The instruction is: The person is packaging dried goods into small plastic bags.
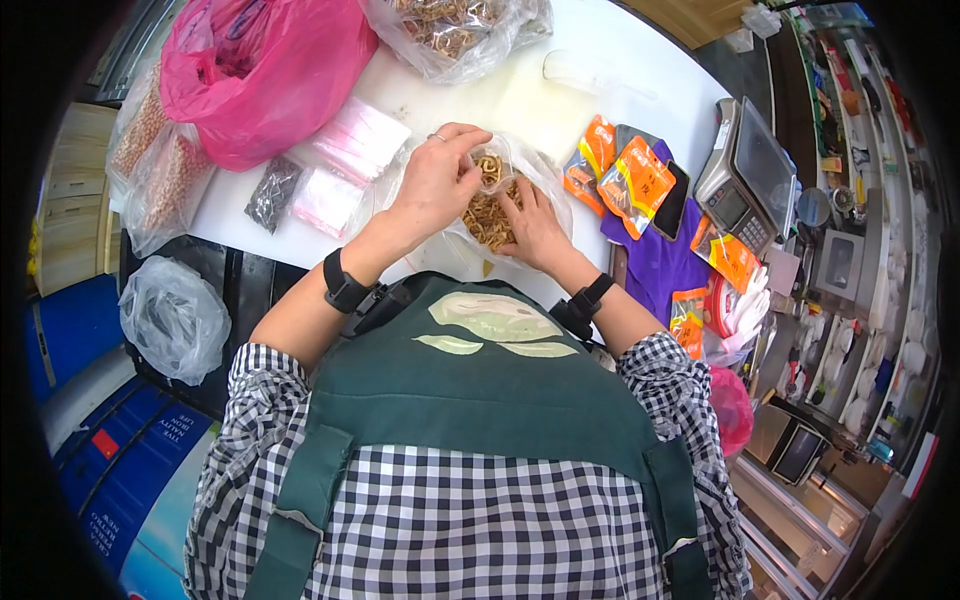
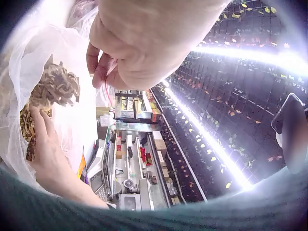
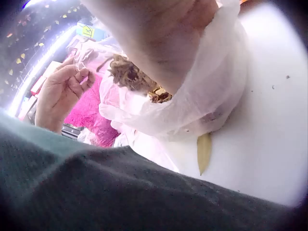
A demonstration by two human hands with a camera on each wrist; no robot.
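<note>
My left hand (image 1: 435, 185) pinches the rim of a small clear plastic bag (image 3: 98, 61), and the pinch shows in the right wrist view. Dried brown curled pieces (image 2: 60, 84) fill the lower part of that bag. Below it lies a larger whitish plastic bag (image 3: 211, 91), spread wide, with more loose dried brown pieces (image 1: 487, 222) inside. My right hand (image 1: 538, 228) reaches into the larger bag, its extended fingers resting on the loose pieces beside the small bag. Both hands are close together over the white table (image 1: 540, 100).
Stacked clear bags (image 1: 360, 140), a packet of dark bits (image 1: 272, 195) and a pink bag (image 1: 260, 80) are at left. Orange packets (image 1: 637, 185), a phone (image 1: 672, 200) and a scale (image 1: 745, 185) stand at right. Another bag of dried pieces (image 1: 450, 35) sits behind.
</note>
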